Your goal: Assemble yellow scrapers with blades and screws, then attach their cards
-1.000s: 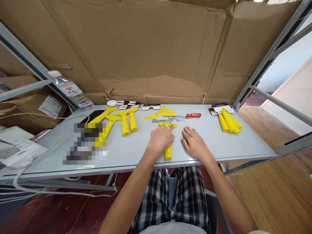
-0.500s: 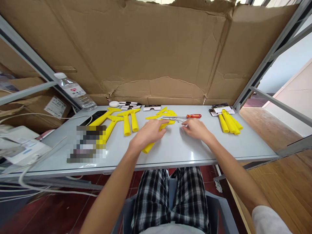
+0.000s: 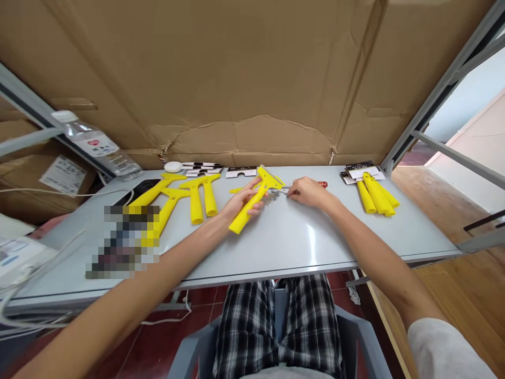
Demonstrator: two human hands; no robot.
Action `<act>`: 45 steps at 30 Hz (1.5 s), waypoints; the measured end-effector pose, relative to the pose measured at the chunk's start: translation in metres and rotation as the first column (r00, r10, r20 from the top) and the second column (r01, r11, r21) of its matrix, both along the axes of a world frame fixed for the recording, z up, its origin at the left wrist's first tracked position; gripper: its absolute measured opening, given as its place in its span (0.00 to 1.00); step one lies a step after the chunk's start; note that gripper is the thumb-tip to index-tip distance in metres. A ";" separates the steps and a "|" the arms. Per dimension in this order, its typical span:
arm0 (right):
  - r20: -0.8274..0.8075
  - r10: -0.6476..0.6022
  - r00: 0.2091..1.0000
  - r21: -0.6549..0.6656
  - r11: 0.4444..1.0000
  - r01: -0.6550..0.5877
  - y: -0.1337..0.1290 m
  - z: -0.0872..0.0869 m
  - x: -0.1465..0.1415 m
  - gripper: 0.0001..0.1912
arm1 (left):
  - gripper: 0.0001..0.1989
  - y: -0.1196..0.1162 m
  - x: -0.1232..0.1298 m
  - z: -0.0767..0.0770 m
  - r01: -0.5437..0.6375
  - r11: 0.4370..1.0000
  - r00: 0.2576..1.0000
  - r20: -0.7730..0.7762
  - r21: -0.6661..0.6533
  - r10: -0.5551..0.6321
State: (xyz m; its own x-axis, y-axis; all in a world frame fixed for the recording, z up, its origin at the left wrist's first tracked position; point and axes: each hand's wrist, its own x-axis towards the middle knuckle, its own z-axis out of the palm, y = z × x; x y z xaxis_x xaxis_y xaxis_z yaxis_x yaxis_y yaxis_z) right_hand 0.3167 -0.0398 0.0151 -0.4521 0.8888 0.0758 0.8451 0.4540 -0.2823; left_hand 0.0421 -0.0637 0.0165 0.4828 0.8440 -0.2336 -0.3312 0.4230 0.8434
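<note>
1. The person's left hand (image 3: 243, 201) grasps a yellow T-shaped plastic tool with a round, hollow-looking handle (image 3: 251, 207). One second ago, this tool was lying on the grey-white smooth table (image 3: 292, 245), with the left hand pressing on its head. Now it is raised and tilted: its wide head points away from the person and its handle end points toward the person and to the left.

2. The person's right hand (image 3: 310, 192) has changed also. One second ago it was resting flat on the table; now its fingers are bent together beside the small silver metal parts (image 3: 273, 197). Whether a part is between the fingertips, one cannot tell.

3. The screwdriver with a red handle (image 3: 324, 184) was fully visible before. Now the right hand hides its middle.

4. The thin flat yellow pieces (image 3: 235, 190) are mostly covered by the left hand and the tool, while earlier more of them could be seen.

5. The other yellow T-shaped tools (image 3: 195, 202) at the left, and the yellow handles with black-and-white cards (image 3: 376, 193) at the right, remain in their places.
</note>
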 end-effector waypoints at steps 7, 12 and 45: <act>-0.046 0.005 0.999 0.028 1.000 -0.004 -0.003 0.005 -0.004 0.11 | 0.40 0.001 0.002 -0.025 -0.062 0.998 0.997 0.043 0.029 0.060; -0.417 0.120 0.901 0.096 0.991 -0.088 -0.010 0.016 -0.005 0.10 | 0.48 -0.017 0.003 -0.028 0.020 0.998 0.999 0.037 0.061 -0.022; -0.561 0.070 0.825 0.106 0.994 -0.013 -0.037 0.010 -0.045 0.10 | 0.35 -0.054 0.020 -0.010 0.033 0.988 0.986 -0.164 0.152 -0.008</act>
